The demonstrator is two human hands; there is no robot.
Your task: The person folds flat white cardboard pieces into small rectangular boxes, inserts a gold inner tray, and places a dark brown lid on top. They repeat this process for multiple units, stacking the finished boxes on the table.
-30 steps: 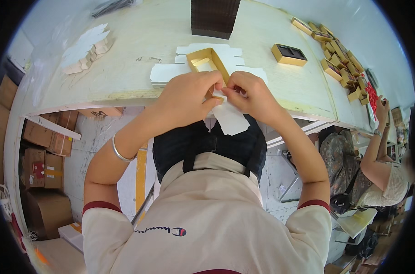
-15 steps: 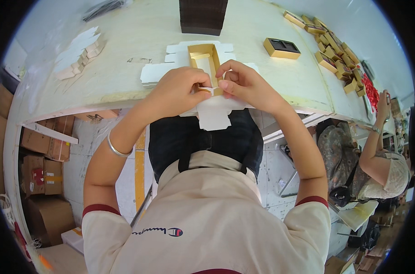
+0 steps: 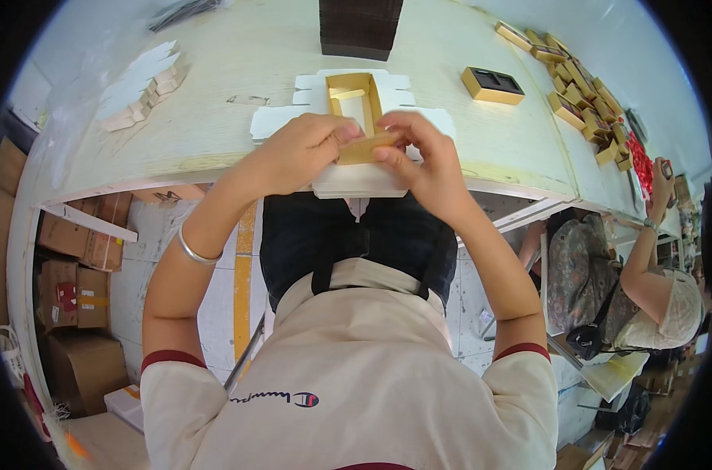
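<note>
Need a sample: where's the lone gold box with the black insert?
In the head view, that box sits right of center on the table, between the open gold box at the right hand and the gold box pile.

bright, even light | soft shadows | table (image 3: 238, 72) edge bowed | dark corners | right hand (image 3: 433, 164) slightly blurred

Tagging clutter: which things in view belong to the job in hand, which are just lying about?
Job:
gold box, at left hand and right hand
white card beneath it
probably white stack, dark stack, box pile

Lying about, seemingly:
cartons
dark bundle
</note>
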